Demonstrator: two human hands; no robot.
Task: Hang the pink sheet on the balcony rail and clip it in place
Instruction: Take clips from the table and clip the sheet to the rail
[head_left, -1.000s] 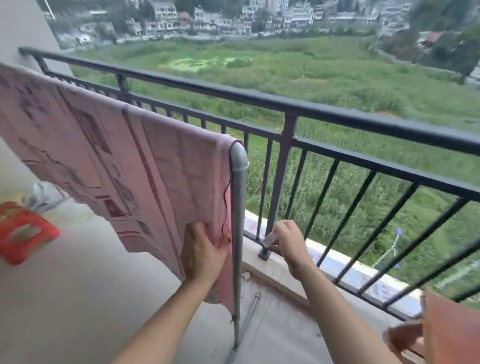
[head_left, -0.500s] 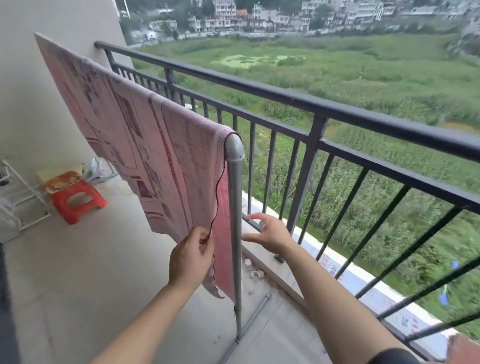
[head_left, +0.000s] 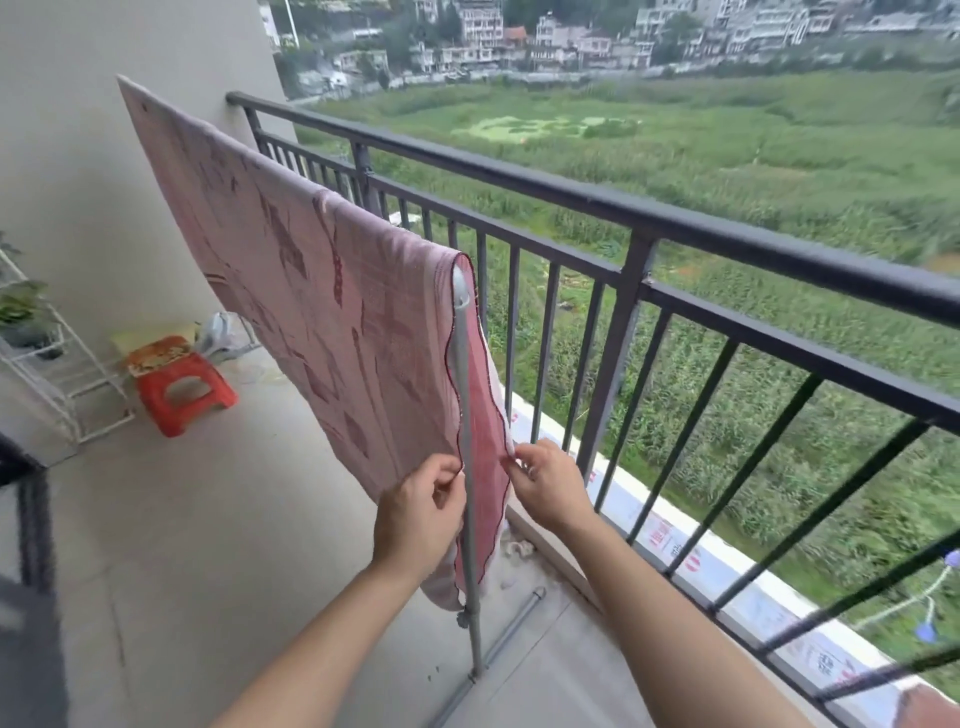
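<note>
Pink sheet: your pink sheet (head_left: 322, 317) is a thin cloth with darker red blocks and stripes printed on it and a dark red wavy stitched hem along its near edge.
Where it hangs: it is draped over the top bar of a grey drying rack (head_left: 466, 395), not over the balcony rail (head_left: 675, 218); one layer falls on your side of the rack's upright post, the other on the rail side.
Fall of the cloth: the top runs straight along the bar toward the wall; the lower near corner sags in loose folds beside the post, above the floor.
Left hand: your left hand (head_left: 418, 512) pinches the hem of the near layer between thumb and fingers, just left of the post.
Right hand: your right hand (head_left: 548, 488) pinches the edge of the far layer, just right of the post; I cannot tell whether it also holds a clip.
Rail: dark metal with vertical bars, running along the right, just beyond the rack.
Floor: pale concrete balcony floor (head_left: 208, 519); the rack's foot bar rests on it near the rail's base.
Left side: a red plastic stool (head_left: 184, 389) stands near the plain wall (head_left: 104, 156), next to a white wire shelf (head_left: 62, 374) bearing a potted plant.
Beyond: a green overgrown field and, farther off, a row of buildings.
</note>
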